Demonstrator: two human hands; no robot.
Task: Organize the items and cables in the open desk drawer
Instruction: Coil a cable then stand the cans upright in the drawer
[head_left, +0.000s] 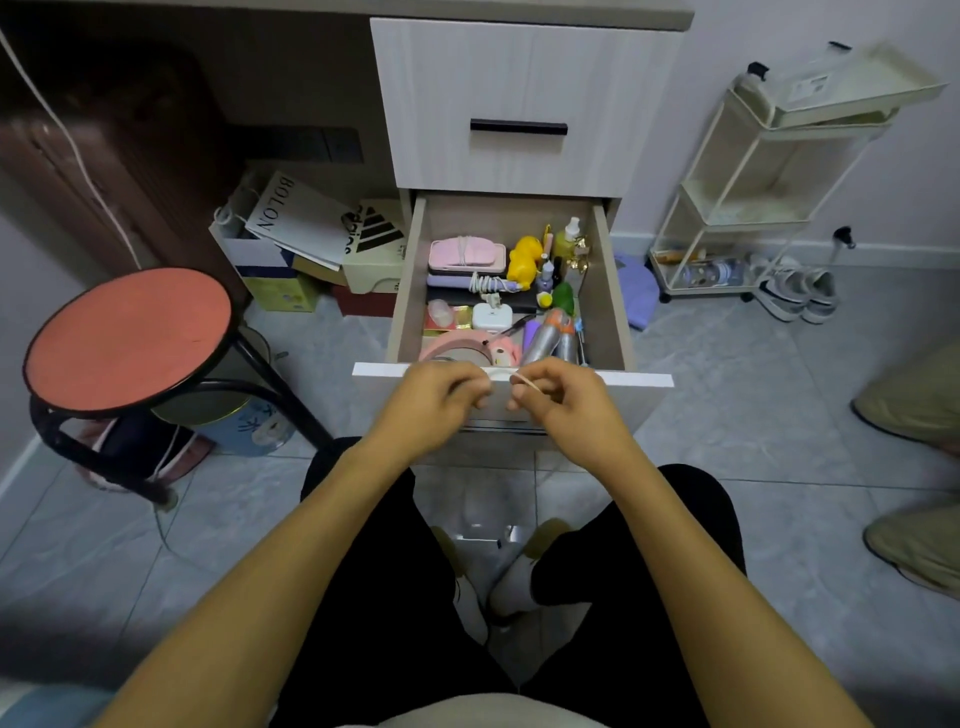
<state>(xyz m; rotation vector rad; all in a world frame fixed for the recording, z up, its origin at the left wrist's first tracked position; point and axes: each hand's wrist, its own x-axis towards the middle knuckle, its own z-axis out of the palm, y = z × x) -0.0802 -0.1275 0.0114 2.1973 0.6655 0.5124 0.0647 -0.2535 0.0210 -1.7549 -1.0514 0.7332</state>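
We hold both hands close together just in front of the white front edge of the open wooden desk drawer (511, 260); our left hand (434, 400) has its fingers curled, and whether it holds anything we cannot tell; our right hand (558, 400) pinches a thin pale band or tie (525, 381) between thumb and fingers; the two hands sit near each other without touching. Just beyond our knuckles lies a pink roll of tape (457, 349), with silver cylindrical bottles (548, 340) beyond the right hand; farther off sit a white charger block (491, 316), a coiled white cable (485, 283), a pink flat case (466, 254) and a yellow rubber duck (524, 260). Well to the left of our left hand stands a round red-topped stool (127, 338); far to the right of our right hand stands a cream tiered cart (763, 176).
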